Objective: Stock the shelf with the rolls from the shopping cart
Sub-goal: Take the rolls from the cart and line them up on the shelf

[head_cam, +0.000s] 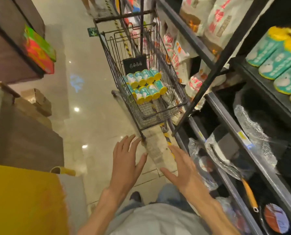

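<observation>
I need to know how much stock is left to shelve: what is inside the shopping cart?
The shopping cart holds teal rolls with yellow ends, lying in two rows, and a black sign behind them. Anything beneath the rolls is hidden.

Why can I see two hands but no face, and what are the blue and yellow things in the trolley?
The camera sits on the person's head and looks down, so you see only their own arms. The left hand and the right hand are both open and hold nothing; they reach toward the shopping cart. Inside it lie the rolls, teal with yellow ends, stacked in two rows. More of the same rolls already lie on the shelf at the right. Below that shelf lies a pan with an orange handle.
</observation>
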